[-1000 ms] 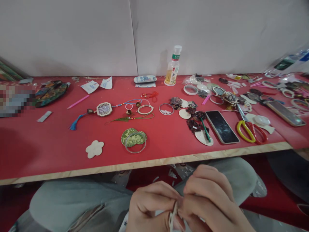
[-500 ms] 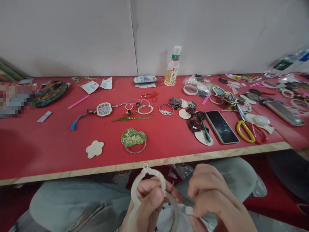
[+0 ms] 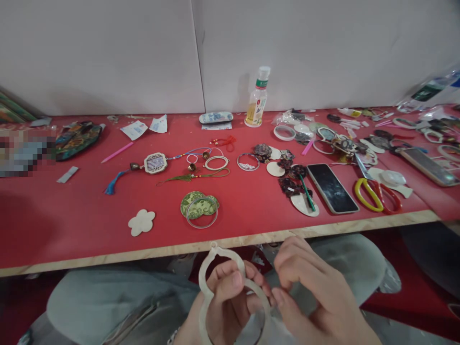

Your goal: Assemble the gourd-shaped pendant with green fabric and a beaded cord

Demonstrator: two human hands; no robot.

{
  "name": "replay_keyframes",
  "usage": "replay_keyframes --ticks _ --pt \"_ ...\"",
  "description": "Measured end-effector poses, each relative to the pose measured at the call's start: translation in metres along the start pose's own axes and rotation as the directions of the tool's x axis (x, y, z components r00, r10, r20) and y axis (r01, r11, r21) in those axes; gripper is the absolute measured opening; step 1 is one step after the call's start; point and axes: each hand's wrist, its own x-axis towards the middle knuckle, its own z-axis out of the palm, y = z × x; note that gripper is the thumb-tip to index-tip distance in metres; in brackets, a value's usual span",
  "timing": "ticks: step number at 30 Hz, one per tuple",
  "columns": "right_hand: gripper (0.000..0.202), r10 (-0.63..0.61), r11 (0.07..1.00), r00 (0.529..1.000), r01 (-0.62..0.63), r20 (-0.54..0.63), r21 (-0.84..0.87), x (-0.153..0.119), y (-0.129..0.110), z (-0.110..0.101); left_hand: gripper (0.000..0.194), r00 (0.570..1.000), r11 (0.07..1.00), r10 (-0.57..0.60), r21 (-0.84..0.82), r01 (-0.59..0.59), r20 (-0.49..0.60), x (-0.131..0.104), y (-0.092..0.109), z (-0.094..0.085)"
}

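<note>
My left hand (image 3: 230, 297) is closed around a pale, flat gourd-shaped frame (image 3: 204, 278) with a small loop at its top, held upright over my lap below the table edge. My thumb presses on the frame's narrow waist. Just to the right, my right hand (image 3: 312, 292) has its fingers curled, with thumb and fingertips close to the frame's lower right rim. Whatever sits between those fingertips is too small to make out. On the table ahead, a green patterned gourd-shaped piece (image 3: 194, 203) lies under a clear ring (image 3: 201, 226).
Along the red table (image 3: 89, 211) are a white flower-shaped piece (image 3: 142, 223), a tasselled pendant (image 3: 155, 163), a phone (image 3: 332, 188), scissors (image 3: 370, 194) with yellow and red handles, and a bottle (image 3: 257, 100). Dark fabric pieces and rings crowd the right side.
My right hand has moved left, bringing its fingertips up to the frame's right rim. The frame has shifted slightly in my left hand's grip, which stays closed.
</note>
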Motion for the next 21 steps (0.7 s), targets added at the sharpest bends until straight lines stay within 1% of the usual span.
replay_keyframes --ticks 2,5,8,11,15,18,20,21 --pt "0.02 0.017 1.0 1.0 -0.017 0.005 0.025 -0.001 0.004 0.001 0.007 0.999 0.998 -0.041 -0.038 0.041 0.01 0.001 0.001 -0.003" --pt "0.021 0.069 0.997 0.997 -0.069 0.017 0.039 -0.001 0.007 -0.003 0.008 0.996 0.996 -0.082 -0.029 0.083 0.025 0.003 0.003 -0.007" --pt "0.018 0.075 0.997 0.995 -0.075 0.066 -0.01 0.003 0.009 -0.008 0.009 0.997 0.997 -0.081 0.004 0.081 0.016 0.006 0.005 -0.009" --pt "0.016 0.069 0.996 0.994 -0.063 0.086 -0.066 0.008 0.012 -0.012 0.009 0.997 0.997 -0.073 0.025 0.073 -0.002 0.01 0.006 -0.011" --pt "0.014 0.073 0.996 0.992 -0.066 0.102 -0.068 0.015 0.02 -0.01 0.01 0.995 0.994 -0.087 0.056 0.089 -0.041 0.017 0.006 -0.011" --pt "0.019 0.093 0.994 0.993 -0.089 0.069 -0.065 0.019 0.027 -0.006 0.011 0.995 0.995 -0.049 0.078 0.055 -0.081 0.02 0.003 -0.011" --pt "0.022 0.108 0.993 0.992 -0.104 0.071 -0.059 0.021 0.031 -0.003 0.011 0.998 0.996 0.001 0.088 0.005 -0.067 0.021 0.001 -0.014" --pt "0.023 0.11 0.993 0.99 -0.106 0.083 -0.05 0.022 0.032 -0.002 0.012 0.998 0.996 0.006 0.088 -0.001 -0.058 0.022 0.0 -0.016"
